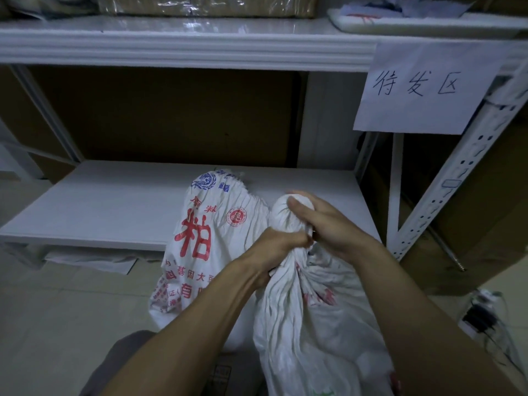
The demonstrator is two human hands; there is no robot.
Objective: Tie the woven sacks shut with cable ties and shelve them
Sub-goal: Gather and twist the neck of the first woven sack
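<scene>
A person's 2 hands close on the gathered neck of a plain sack of white woven cloth, which stands on the tiled floor just in front of the low shelf, toward the right end of its front edge. The left hand grips the neck from the left, fingers curled tight round the twisted cloth. The right hand holds it from the right and slightly higher, its thumb laid across the bunched top, which bulges out above both hands. The sack's body hangs in long pleats below the grip and spreads toward the bottom of the view. A small dark spot shows where the 2 hands meet; what it is cannot be told. Touching the plain sack on its left stands a printed sack, marked in red and blue, its mouth already drawn into pleats, its top rising past the low shelf's front edge. Above, an upper shelf carries wrapped goods, and a paper sign with 3 handwritten characters hangs from its right end. A perforated white upright slants down at right, beside a cardboard box, with a power strip on the floor below.
</scene>
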